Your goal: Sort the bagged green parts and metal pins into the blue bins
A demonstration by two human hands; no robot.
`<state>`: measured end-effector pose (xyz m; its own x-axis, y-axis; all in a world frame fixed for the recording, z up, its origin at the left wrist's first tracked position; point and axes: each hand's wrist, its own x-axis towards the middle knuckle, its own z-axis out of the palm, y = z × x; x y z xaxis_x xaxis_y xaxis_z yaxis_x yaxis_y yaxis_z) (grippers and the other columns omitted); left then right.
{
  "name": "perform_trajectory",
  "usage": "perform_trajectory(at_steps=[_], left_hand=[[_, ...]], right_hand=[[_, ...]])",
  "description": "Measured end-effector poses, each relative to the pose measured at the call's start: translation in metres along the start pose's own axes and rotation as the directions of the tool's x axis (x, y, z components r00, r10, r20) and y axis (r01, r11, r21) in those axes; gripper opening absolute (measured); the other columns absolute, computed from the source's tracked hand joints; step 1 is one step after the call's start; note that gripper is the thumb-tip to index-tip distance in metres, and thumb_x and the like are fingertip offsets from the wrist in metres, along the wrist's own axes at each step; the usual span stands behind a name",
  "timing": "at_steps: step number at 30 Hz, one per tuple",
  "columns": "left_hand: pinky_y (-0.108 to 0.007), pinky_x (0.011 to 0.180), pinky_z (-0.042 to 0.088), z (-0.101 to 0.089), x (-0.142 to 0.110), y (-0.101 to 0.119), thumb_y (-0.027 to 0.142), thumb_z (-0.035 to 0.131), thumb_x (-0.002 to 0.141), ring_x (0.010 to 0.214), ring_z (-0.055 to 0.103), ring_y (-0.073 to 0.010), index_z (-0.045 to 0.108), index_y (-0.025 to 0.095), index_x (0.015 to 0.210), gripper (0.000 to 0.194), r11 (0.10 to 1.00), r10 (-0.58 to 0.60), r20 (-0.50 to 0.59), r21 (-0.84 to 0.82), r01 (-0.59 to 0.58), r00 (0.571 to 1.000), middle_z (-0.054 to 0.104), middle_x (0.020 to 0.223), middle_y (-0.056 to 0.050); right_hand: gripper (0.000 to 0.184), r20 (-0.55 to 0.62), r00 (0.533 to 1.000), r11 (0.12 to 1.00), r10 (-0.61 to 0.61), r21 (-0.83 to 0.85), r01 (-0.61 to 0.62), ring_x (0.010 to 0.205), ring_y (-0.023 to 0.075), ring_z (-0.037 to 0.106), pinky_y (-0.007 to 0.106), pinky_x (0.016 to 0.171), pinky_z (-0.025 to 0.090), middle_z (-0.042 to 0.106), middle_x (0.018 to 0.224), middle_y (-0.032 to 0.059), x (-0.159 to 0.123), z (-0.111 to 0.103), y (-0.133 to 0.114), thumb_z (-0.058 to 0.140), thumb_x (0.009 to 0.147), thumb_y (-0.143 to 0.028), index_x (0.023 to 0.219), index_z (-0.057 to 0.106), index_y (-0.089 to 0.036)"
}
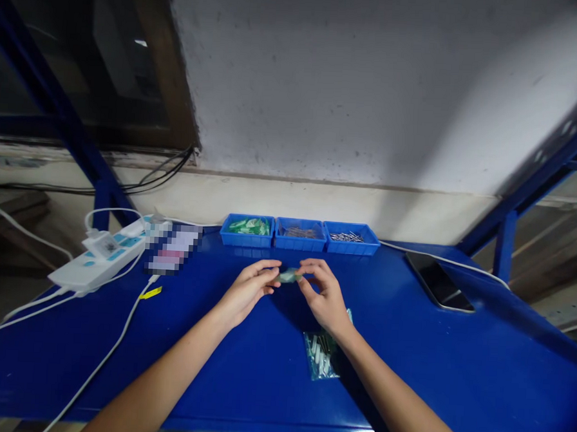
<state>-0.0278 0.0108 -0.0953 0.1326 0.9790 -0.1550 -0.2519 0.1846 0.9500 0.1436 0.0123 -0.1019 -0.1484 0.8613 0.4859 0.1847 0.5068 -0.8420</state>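
Observation:
Between my two hands, above the blue table, is a small clear plastic bag [288, 276] with a greenish tint; its contents are too blurred to make out. My left hand [252, 288] pinches its left end between thumb and fingers. At the other end, the thumb and fingertips of my right hand [323, 295] are closed on it. Below my right wrist a filled clear plastic bag [324, 356] lies on the table, with white plugs and dark screw-like pieces inside. My right forearm partly covers what lies beside that bag.
Three blue bins stand in a row at the back: green-white packets [249, 226], bagged pieces [300, 232], loose metal screws or nails [348, 237]. A white power strip [102, 254], cables and a yellow tag [151, 292] lie left. A dark phone-like device [438, 282] lies right.

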Motion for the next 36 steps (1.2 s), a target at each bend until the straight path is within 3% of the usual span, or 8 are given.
perform_trajectory(at_steps=[5,10,14,19,25,30,33,36], left_hand=[[-0.026,0.069,0.045,0.000,0.002,-0.006,0.025,0.062,0.079,0.075,0.058,-0.0140,0.056,0.017,0.115,0.037,0.931,0.290,-0.022,0.236,-0.277,0.957,0.061,0.082,-0.002],[-0.030,0.080,0.045,0.004,-0.006,-0.006,0.017,0.050,0.087,0.087,0.057,-0.0158,0.063,0.019,0.098,0.017,0.457,0.699,0.167,0.643,-0.614,0.696,0.060,0.092,-0.004],[-0.032,0.083,0.045,0.008,-0.014,-0.005,0.009,0.048,0.086,0.093,0.055,-0.0169,0.065,0.021,0.088,0.021,0.272,0.729,0.325,0.670,-0.691,0.603,0.057,0.094,-0.005],[-0.038,0.091,0.040,0.007,-0.011,-0.007,0.015,0.054,0.083,0.102,0.050,-0.0208,0.068,0.023,0.084,0.016,0.299,0.665,0.273,0.755,-0.584,0.695,0.052,0.104,-0.006],[-0.023,0.053,0.036,0.004,-0.003,-0.001,0.050,0.045,0.087,0.064,0.052,-0.0128,0.067,0.015,0.095,0.042,0.883,0.173,0.000,0.444,-0.155,0.985,0.061,0.084,-0.007],[-0.020,0.055,0.036,0.000,0.000,-0.006,0.040,0.067,0.075,0.060,0.053,-0.0088,0.062,0.012,0.106,0.042,0.995,-0.025,-0.032,0.092,0.028,0.999,0.064,0.079,-0.005],[-0.021,0.056,0.038,-0.005,0.006,-0.001,0.029,0.071,0.070,0.059,0.052,-0.0080,0.062,0.012,0.107,0.041,0.984,0.073,-0.011,0.161,-0.070,0.997,0.065,0.078,-0.004],[-0.021,0.057,0.041,-0.016,0.025,0.023,0.025,0.067,0.072,0.057,0.052,-0.0089,0.062,0.012,0.104,0.036,0.918,0.302,-0.181,0.321,-0.234,0.936,0.063,0.074,-0.003]], right_hand=[[0.016,-0.072,0.974,0.977,0.215,0.003,-0.215,0.082,0.0185,0.055,0.028,0.063,0.043,0.053,0.091,0.0058,0.002,0.000,0.006,0.055,0.079,-0.031,0.089,0.062,-0.021],[0.041,0.248,0.761,0.658,0.599,0.389,-0.645,0.054,0.0138,0.051,0.025,0.050,0.033,0.058,0.064,0.0017,0.005,0.002,0.005,0.051,0.079,-0.057,0.089,0.057,-0.018],[0.038,0.275,0.791,0.561,0.547,0.580,-0.590,0.059,0.0130,0.053,0.025,0.055,0.037,0.058,0.066,-0.0002,0.006,0.000,-0.001,0.071,0.066,-0.045,0.088,0.060,-0.016],[0.045,0.033,0.873,0.735,0.487,0.524,-0.430,0.061,0.0118,0.051,0.026,0.061,0.040,0.057,0.067,-0.0023,0.008,-0.003,0.005,0.075,0.061,-0.034,0.100,0.061,-0.017],[0.013,-0.053,0.992,0.993,0.115,0.004,-0.115,0.077,0.0182,0.058,0.032,0.072,0.046,0.062,0.081,0.0051,0.002,-0.002,0.005,0.055,0.080,-0.027,0.081,0.064,-0.018],[0.024,0.105,0.971,0.925,-0.215,-0.298,0.237,0.105,0.0221,0.052,0.039,0.092,0.043,0.052,0.111,0.0091,-0.006,0.002,-0.001,0.048,0.081,-0.012,0.086,0.068,-0.023],[0.025,0.157,0.960,0.882,-0.231,-0.384,0.275,0.118,0.0252,0.043,0.043,0.099,0.039,0.043,0.123,0.0103,-0.008,0.004,0.003,0.049,0.083,-0.012,0.095,0.068,-0.024],[0.026,0.145,0.977,0.866,-0.154,-0.457,0.204,0.119,0.0279,0.041,0.045,0.097,0.041,0.040,0.124,0.0131,-0.008,0.005,0.009,0.053,0.083,-0.018,0.107,0.064,-0.023]])
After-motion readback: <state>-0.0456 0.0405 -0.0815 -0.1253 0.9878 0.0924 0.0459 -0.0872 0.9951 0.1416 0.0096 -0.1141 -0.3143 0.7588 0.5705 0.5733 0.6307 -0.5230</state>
